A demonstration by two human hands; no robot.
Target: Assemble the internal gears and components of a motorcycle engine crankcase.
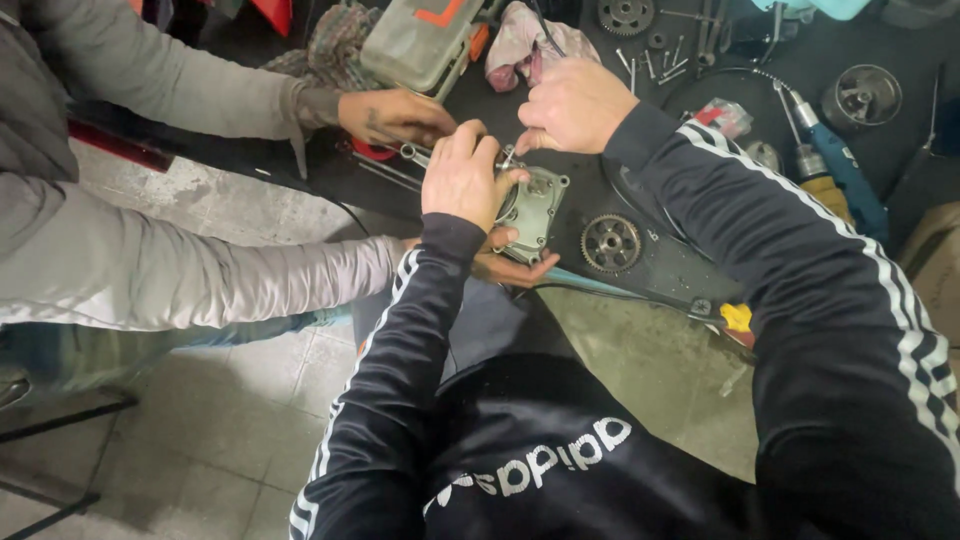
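Grey metal housing (pixel 535 205) | under left hand (pixel 462 178) grip | right hand (pixel 575 105) just above

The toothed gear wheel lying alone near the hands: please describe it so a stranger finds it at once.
Start at the dark workbench. Just right of the grey metal cover that both hands hold lies the gear wheel. Unlike the gear at the far edge, it lies near the front edge.
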